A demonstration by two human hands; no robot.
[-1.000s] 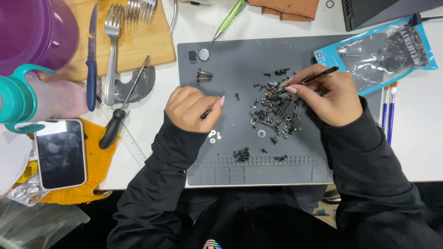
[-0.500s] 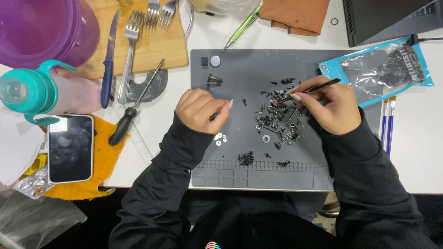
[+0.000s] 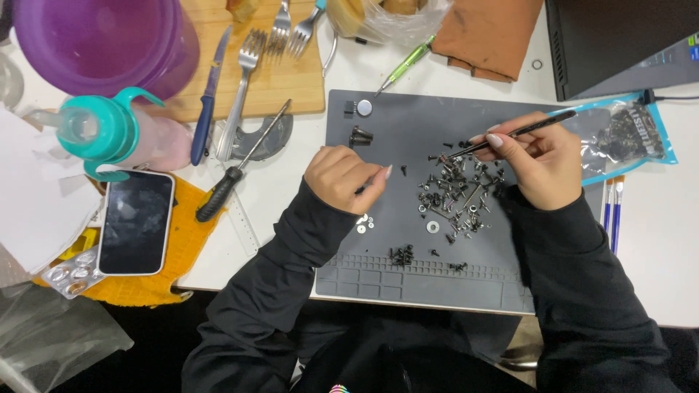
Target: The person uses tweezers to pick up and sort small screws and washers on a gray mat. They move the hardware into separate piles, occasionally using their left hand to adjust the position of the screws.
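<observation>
A dark grey work mat (image 3: 408, 276) lies in front of me. On its right half is a scattered pile of small black screws (image 3: 455, 196). My right hand (image 3: 535, 164) holds black tweezers (image 3: 510, 136), their tips resting at the pile's top edge. My left hand (image 3: 346, 178) rests curled on the mat's left part, fingertips pinched together; whether it holds a small part I cannot tell. Silver washers (image 3: 362, 223) lie just below that hand. A small cluster of screws (image 3: 401, 255) sits lower on the mat.
Left of the mat lie a black-handled screwdriver (image 3: 233, 175), a phone (image 3: 136, 222) on a yellow cloth, a teal-capped bottle (image 3: 109, 131), a cutting board (image 3: 269, 65) with forks and a knife, and a purple tub (image 3: 102, 36). A plastic bag of parts (image 3: 626, 138) lies right.
The view has shifted, so everything sits lower and further right in the frame. Both hands stay in nearly the same pose over the mat.
</observation>
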